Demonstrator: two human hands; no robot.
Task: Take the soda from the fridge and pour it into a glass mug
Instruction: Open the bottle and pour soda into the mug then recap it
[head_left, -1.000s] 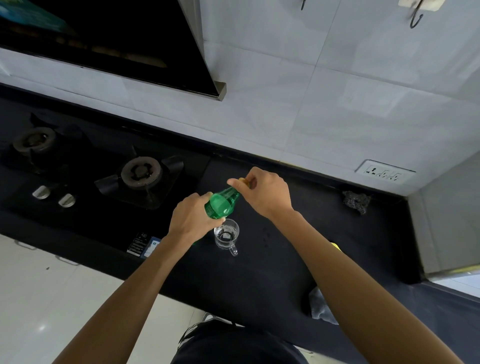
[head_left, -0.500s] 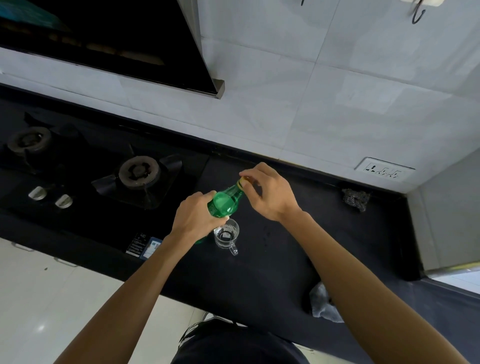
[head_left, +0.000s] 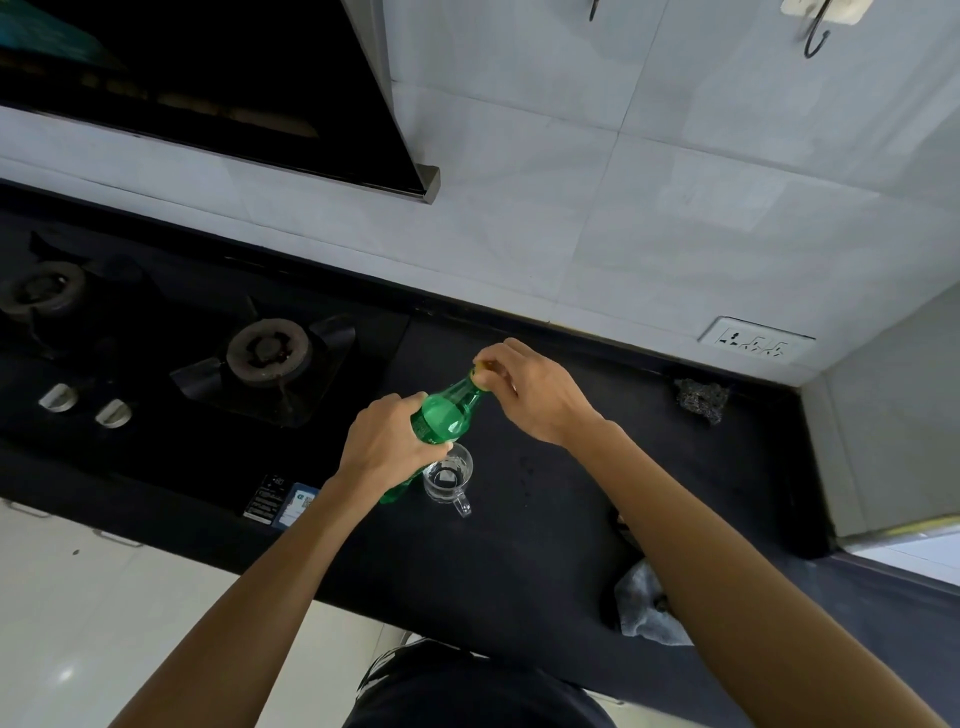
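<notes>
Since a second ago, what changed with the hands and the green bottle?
The right hand shifted its grip on the small yellow cap, from wrapping it to fingertip pinching. The green plastic bottle tipped slightly, base now showing. The left hand kept holding it; the clear glass mug stayed put.

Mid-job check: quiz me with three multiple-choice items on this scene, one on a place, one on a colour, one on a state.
1. Where does the clear glass mug stand?
A) on the black countertop
B) on a stove burner
C) on the floor

2. What colour is the plastic soda bottle?
A) red
B) green
C) blue

3. Where is the bottle's yellow cap?
A) in the mug
B) lying on the countertop
C) at the bottle's mouth, pinched by the right hand

Answers:
1 A, it stands on the dark counter beneath the bottle.
2 B, its body shows green beside the left hand gripping it.
3 C, the right fingers close on it.
</notes>
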